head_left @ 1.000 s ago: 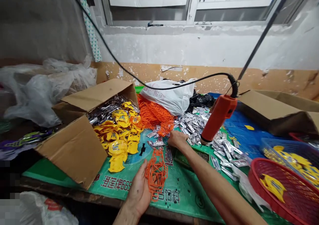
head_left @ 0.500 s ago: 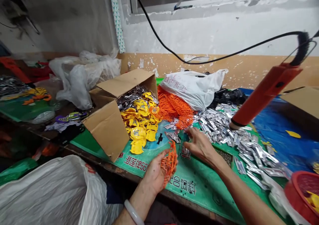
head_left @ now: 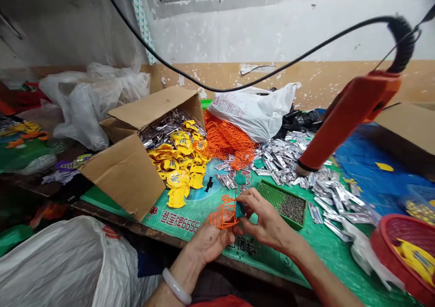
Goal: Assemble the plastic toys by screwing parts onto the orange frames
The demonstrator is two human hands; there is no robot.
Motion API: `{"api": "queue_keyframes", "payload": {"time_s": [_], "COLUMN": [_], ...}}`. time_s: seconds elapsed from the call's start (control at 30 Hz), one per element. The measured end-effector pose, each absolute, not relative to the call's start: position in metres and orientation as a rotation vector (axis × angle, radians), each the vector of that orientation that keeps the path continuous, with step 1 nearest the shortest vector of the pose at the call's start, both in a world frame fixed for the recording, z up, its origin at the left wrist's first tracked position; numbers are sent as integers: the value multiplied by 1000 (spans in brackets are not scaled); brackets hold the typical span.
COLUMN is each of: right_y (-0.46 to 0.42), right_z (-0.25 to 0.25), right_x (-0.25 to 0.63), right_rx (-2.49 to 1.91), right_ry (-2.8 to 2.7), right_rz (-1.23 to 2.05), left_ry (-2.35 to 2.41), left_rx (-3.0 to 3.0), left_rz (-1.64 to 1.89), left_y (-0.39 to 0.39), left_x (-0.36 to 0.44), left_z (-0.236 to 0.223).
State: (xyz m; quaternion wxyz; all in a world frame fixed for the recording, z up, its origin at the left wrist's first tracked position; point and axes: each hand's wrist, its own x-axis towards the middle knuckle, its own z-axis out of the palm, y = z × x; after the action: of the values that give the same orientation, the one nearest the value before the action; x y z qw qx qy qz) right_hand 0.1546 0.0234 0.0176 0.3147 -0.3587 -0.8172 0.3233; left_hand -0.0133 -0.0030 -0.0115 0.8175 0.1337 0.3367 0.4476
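My left hand (head_left: 208,244) is closed around an orange plastic lattice piece (head_left: 223,215), which stands up out of the palm. My right hand (head_left: 264,217) pinches a small dark green piece (head_left: 240,209) against the right side of the lattice. Its exact kind is hard to make out behind the fingers. Just beyond the hands lie silver metallic pieces (head_left: 227,180) and a black clip-like part (head_left: 208,184). A green tray (head_left: 272,194) of tiny metal parts sits beside my right hand.
An open cardboard box (head_left: 125,175) spills yellow plastic parts (head_left: 178,180) at left. Behind are an orange lattice heap (head_left: 220,137) and a white plastic bag (head_left: 254,112). A red electric screwdriver (head_left: 343,121) hangs over silver pieces at right, near a red basket (head_left: 380,248).
My right hand has come back from the silver pile to the lattice piece, now with the dark green piece in its fingers. The tray is uncovered. The view has shifted right.
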Motion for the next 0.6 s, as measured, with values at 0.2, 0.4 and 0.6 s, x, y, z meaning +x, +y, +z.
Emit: {"api": "queue_keyframes", "payload": {"time_s": [0.2,0.4,0.6], "right_y": [26,14,1], "right_z": [-3,-3,-4], "right_x": [163,156,152], "right_rx": [-1015,-1001,-993], "right_ry": [-1868,-1869,-2149], "right_rz": [1171,1039,437], "left_ry": [510,914,903], "left_rx": [483,912,789], "left_rz": [745,907,1041], "left_y": [-16,-18,-13], "left_x": [-32,-21,-2], "left_z": [8,4,-7]}}
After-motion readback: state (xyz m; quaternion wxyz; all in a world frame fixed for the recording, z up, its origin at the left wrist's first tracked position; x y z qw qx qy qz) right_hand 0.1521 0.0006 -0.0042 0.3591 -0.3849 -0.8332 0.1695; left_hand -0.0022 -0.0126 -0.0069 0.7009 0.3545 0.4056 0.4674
